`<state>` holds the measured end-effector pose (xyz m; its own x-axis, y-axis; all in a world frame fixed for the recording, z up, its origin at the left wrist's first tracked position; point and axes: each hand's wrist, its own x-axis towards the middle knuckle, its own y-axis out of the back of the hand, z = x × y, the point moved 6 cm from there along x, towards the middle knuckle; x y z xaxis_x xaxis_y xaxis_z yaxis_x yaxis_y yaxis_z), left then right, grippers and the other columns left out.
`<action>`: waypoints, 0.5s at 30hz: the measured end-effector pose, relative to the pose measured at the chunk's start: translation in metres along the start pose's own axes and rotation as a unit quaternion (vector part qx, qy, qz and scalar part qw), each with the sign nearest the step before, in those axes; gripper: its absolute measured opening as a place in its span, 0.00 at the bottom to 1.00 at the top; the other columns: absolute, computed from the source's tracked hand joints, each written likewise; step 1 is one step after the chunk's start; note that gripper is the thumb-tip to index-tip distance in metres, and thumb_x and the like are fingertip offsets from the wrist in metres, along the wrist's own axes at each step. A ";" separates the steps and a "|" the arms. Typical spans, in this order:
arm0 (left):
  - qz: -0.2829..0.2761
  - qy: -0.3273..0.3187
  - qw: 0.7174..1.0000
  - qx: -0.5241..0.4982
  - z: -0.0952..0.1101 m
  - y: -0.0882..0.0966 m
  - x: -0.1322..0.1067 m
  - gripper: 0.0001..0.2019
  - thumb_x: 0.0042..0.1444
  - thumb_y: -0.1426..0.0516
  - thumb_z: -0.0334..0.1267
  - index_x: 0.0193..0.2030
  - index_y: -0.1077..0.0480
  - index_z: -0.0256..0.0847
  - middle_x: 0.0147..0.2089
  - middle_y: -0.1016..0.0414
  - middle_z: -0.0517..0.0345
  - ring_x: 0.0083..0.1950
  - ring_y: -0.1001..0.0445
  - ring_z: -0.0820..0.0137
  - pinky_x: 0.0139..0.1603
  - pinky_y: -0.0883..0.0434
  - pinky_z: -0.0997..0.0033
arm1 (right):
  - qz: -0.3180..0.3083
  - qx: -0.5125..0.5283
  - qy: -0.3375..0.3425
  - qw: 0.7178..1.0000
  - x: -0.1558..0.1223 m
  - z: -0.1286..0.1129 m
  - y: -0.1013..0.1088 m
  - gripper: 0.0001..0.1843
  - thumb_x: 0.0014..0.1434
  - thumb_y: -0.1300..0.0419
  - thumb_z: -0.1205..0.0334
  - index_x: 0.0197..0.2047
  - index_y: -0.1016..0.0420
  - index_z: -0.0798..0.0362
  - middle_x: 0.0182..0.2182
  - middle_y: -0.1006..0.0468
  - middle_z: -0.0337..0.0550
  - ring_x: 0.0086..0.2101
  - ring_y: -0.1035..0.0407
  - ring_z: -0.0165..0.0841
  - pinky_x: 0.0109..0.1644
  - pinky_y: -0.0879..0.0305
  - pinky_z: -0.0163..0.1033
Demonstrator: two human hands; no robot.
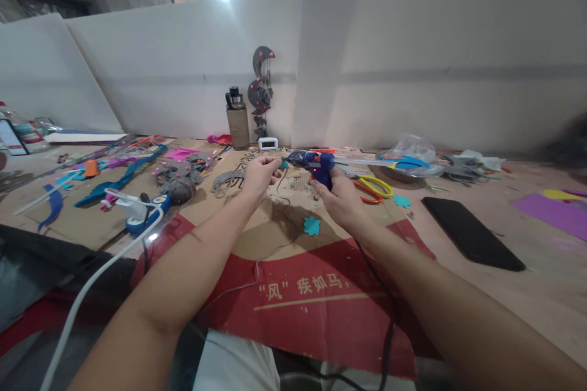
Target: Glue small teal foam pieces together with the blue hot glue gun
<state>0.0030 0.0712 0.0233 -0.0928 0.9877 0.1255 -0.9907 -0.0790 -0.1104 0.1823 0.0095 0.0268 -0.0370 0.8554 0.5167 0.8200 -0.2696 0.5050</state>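
Note:
My right hand (342, 195) is wrapped round the handle of a blue hot glue gun (318, 165), its nozzle pointing left. A long clear glue stick (358, 160) sticks out of its back. Just left of the nozzle, my left hand (263, 177) pinches a small teal cutout (284, 164), partly hidden by the fingers. A thin grey string (257, 272) trails across the cardboard below. Between my forearms, a teal flower-shaped cutout (312, 226) lies flat on the red and tan cardboard sheet (293, 317).
Yellow and orange-handled scissors (373, 187) and a black phone (472, 232) lie to the right. A blue power strip (147, 214) with a white cable and grey yarn (181, 180) sit left. A bottle (238, 122) stands behind, beside a hanging moon ornament (261, 91).

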 end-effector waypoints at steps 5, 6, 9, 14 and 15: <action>0.000 -0.002 1.000 0.009 -0.001 0.000 0.000 0.05 0.45 0.39 0.34 0.28 0.30 0.35 0.21 0.32 0.62 0.20 0.36 0.79 0.18 0.47 0.79 | 0.004 0.000 -0.002 1.000 0.000 -0.001 0.001 0.23 0.59 0.45 0.54 0.56 0.33 0.53 0.42 0.22 0.51 0.39 0.29 0.43 0.46 0.36 0.48; -0.002 -0.003 1.000 0.011 0.000 0.000 0.000 0.04 0.46 0.39 0.34 0.28 0.29 0.35 0.21 0.32 0.61 0.20 0.36 0.79 0.18 0.47 0.79 | 0.006 0.002 -0.003 1.000 0.000 -0.002 0.001 0.23 0.59 0.45 0.54 0.56 0.33 0.53 0.42 0.22 0.51 0.39 0.29 0.43 0.46 0.36 0.48; -0.001 -0.005 1.000 0.011 0.001 0.000 0.000 0.04 0.46 0.39 0.33 0.28 0.30 0.35 0.22 0.32 0.62 0.20 0.36 0.79 0.18 0.47 0.80 | 0.006 -0.001 -0.008 1.000 0.000 -0.002 0.001 0.24 0.59 0.45 0.54 0.56 0.33 0.53 0.42 0.22 0.51 0.39 0.30 0.43 0.46 0.36 0.48; 0.002 -0.002 1.000 0.005 0.001 -0.001 -0.001 0.04 0.46 0.39 0.33 0.28 0.30 0.36 0.21 0.32 0.62 0.20 0.36 0.79 0.18 0.47 0.80 | 0.004 0.010 0.000 1.000 -0.001 -0.004 0.001 0.23 0.59 0.45 0.54 0.56 0.33 0.53 0.42 0.23 0.50 0.40 0.30 0.43 0.46 0.35 0.48; 0.000 -0.001 1.000 0.005 0.001 -0.001 -0.001 0.04 0.46 0.39 0.33 0.28 0.30 0.35 0.22 0.32 0.61 0.20 0.36 0.79 0.18 0.47 0.80 | 0.007 0.015 0.001 1.000 -0.001 -0.004 0.001 0.22 0.59 0.45 0.54 0.55 0.33 0.53 0.43 0.23 0.50 0.40 0.30 0.43 0.46 0.35 0.48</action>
<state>0.0042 0.0699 0.0242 -0.0924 0.9874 0.1285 -0.9918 -0.0798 -0.0999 0.1809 0.0069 0.0296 -0.0267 0.8511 0.5243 0.8372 -0.2676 0.4770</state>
